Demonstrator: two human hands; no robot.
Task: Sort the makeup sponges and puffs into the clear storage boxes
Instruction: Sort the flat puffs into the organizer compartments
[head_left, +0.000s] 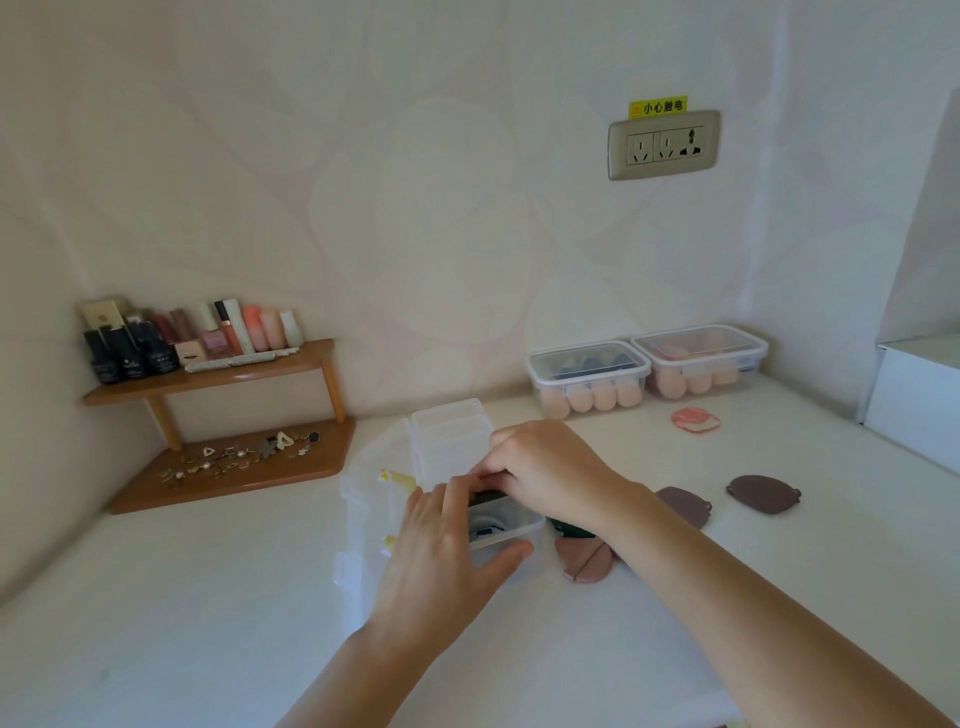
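White tabletop (208, 597); open clear plastic storage box (506, 535) at centre. Two lidded clear boxes (587, 379) of peach egg-shaped sponges (592, 397), 1 o'clock. Left hand (441, 556) clasps open box's near wall; right hand (550, 467), fingers curled, pinches dark puff (488, 498) inside it. Brown flat puffs (763, 493), 3 o'clock.

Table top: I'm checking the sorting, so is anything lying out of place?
Yes: several puffs lie loose on the table, outside the boxes: a pink puff before the lidded boxes, two mauve puffs at right, and a brownish puff beside the open box.
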